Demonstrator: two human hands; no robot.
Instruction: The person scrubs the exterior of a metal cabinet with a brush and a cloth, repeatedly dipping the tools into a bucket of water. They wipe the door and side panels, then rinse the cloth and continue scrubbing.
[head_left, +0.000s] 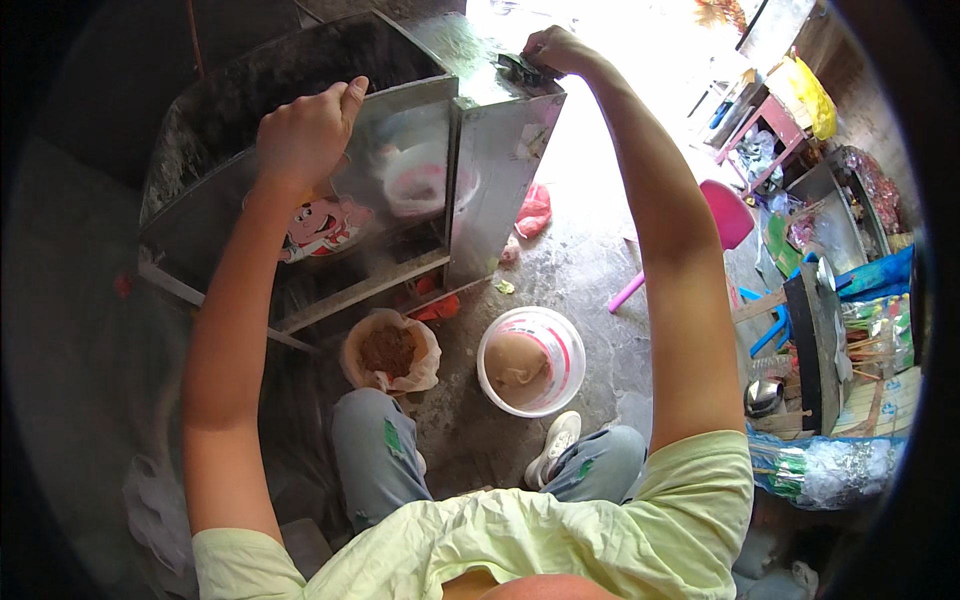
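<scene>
A large metal bin (405, 105) with a cartoon sticker (326, 225) on its side stands in front of me. My left hand (307, 135) is closed at its near top rim, thumb up; whether it grips the rim is unclear. Over a metal cabinet (502, 150) joined to the bin's right side, my right hand (555, 51) has its fingers closed on a dark, crumpled object (525, 71) lying on the cabinet's top. Below, on the floor, a white plastic bucket (570, 360) holds a light brown mass, and a bag-lined container (427, 360) holds brown powdery material.
My knees and shoes flank the bucket. Red plastic bags (534, 211) lie by the cabinet's foot. A pink stool (726, 214) stands to the right, near blue stool legs (780, 326), a pink table (780, 120) and bundles of sticks in plastic (832, 465). Bright light floods the upper right.
</scene>
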